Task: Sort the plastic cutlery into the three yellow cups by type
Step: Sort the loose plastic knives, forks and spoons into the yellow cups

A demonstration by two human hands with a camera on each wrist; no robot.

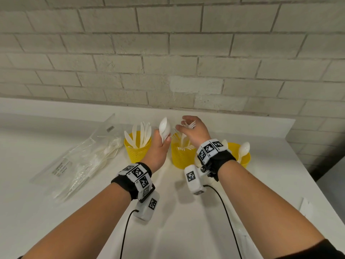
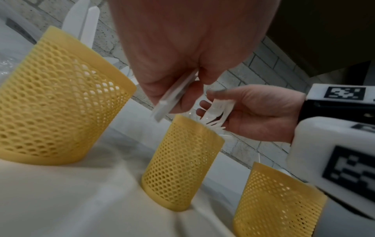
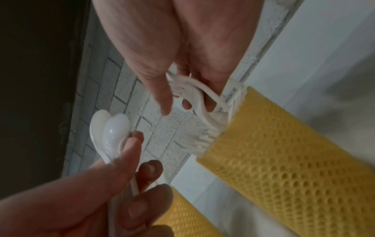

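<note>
Three yellow mesh cups stand in a row on the white table (image 1: 186, 212). The left cup (image 1: 137, 148) holds knives, the middle cup (image 1: 180, 157) forks, the right cup (image 1: 242, 156) spoons. My left hand (image 1: 165, 139) grips a few white spoons (image 1: 164, 128) by their handles, bowls up, between the left and middle cups. My right hand (image 1: 184, 126) holds a small bunch of white forks (image 1: 190, 125) just above the middle cup. In the right wrist view the forks (image 3: 194, 99) lie across my fingers, right by the forks standing in the middle cup (image 3: 284, 152).
A clear plastic bag (image 1: 84, 156) with more white cutlery lies on the table to the left of the cups. The brick wall (image 1: 168, 62) rises right behind them. The table's right edge runs close past the right cup. A small clear scrap (image 1: 306, 204) lies near that edge.
</note>
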